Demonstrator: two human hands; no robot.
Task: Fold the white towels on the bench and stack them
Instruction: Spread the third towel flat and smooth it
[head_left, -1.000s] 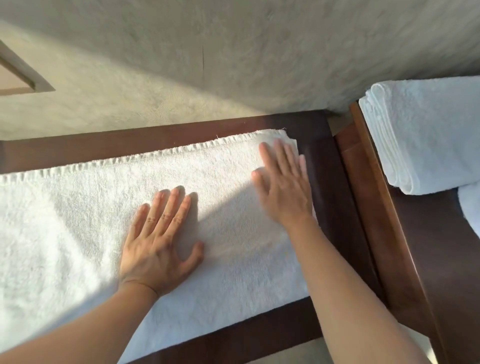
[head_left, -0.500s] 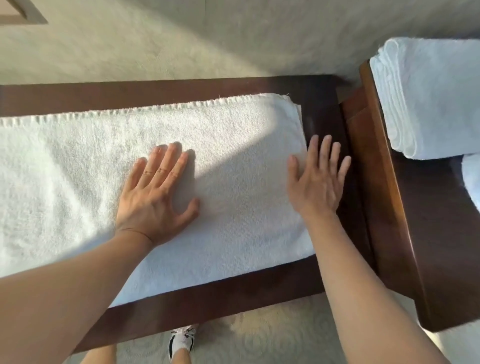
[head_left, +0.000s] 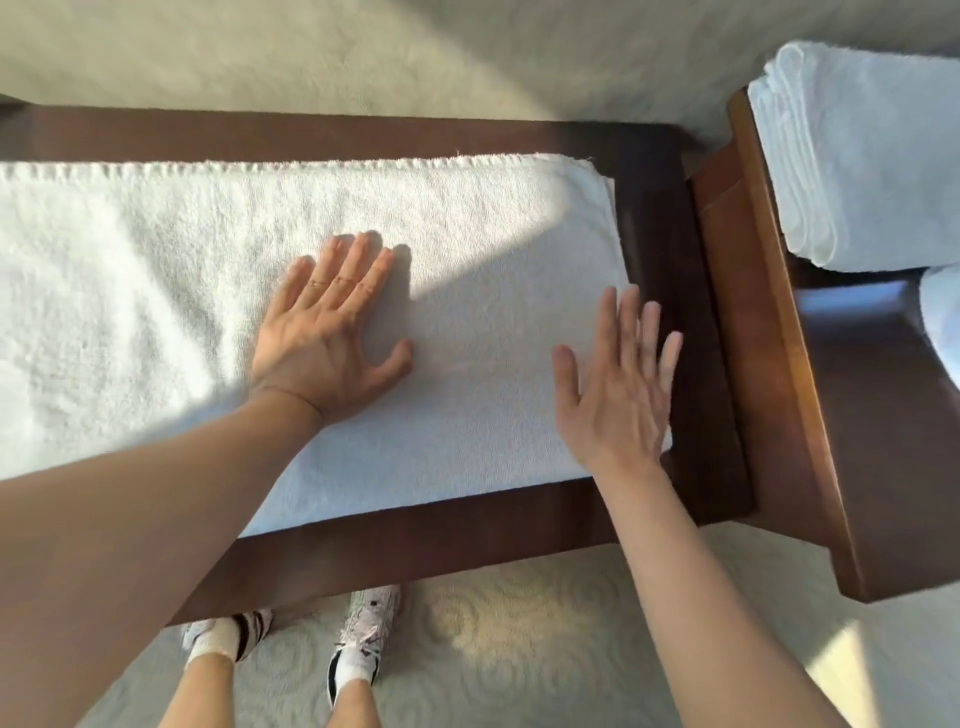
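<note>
Left hand (head_left: 332, 332) flat on the towel (head_left: 467, 291), palm down, fingers straight and spread a little, thumb out to the side. Probably placed so to pin the cloth and stop it from sliding while the end is handled. Right hand (head_left: 618, 384) also open, fingers straight and close together, over the right end of the towel near its short edge; somewhat blurred, so not possible to tell if touching the cloth or just above it. Nothing held in either hand.

Towel spread long along the dark wooden bench (head_left: 467, 535), running out of view on the left. Already folded lengthwise, judging from the layered edges at the far right corner. Far edge with a small stitched hem, nearly parallel to the back of the bench. Surface white, thick, fluffy, mostly smooth near the hands, more uneven on the left part. Half in sunlight, half in shadow.

Folded towels (head_left: 852, 156) lying stacked on a second wooden surface (head_left: 769, 322) to the right, well apart from the hands, folds facing left. Another white piece (head_left: 943, 317) partly seen at the right edge, unclear what exactly.

Likely the step now: to smooth the strip before folding across its length. Task not finished for this towel. Below the bench: carpet (head_left: 519, 634) and two shoes (head_left: 363, 634).
</note>
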